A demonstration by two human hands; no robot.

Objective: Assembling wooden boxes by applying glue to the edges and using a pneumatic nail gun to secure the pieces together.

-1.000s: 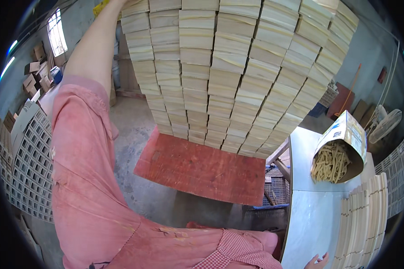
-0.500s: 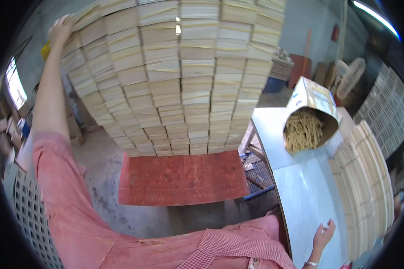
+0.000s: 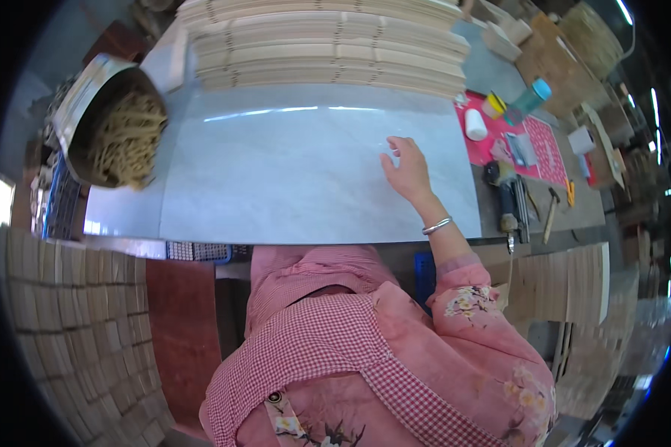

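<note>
Over the pale worktop (image 3: 276, 171) hovers my right hand (image 3: 408, 170), a bangle at its wrist. Its fingers are loosely curled and apart, with nothing in them. My left hand is out of view. Beyond the bare surface, long bundles of thin wooden slats (image 3: 328, 48) lie stacked across the far side. At the left end of the worktop a cardboard box (image 3: 82, 100) lies tipped on its side, its mouth showing many small light-brown wooden pieces (image 3: 129, 138).
To the right are a white bottle (image 3: 475, 124), a teal bottle (image 3: 529, 100), a black power tool (image 3: 507, 197), a hammer (image 3: 550, 216) and a pink mat (image 3: 548, 153). Stacked wood blocks (image 3: 74, 313) and a red-brown board (image 3: 183, 328) are at lower left. More wood (image 3: 563, 283) stands lower right.
My view has swung right, from the tall wood stack to the worktop. My left hand, earlier on top of that stack, has left the picture. My right hand remains over the worktop.
</note>
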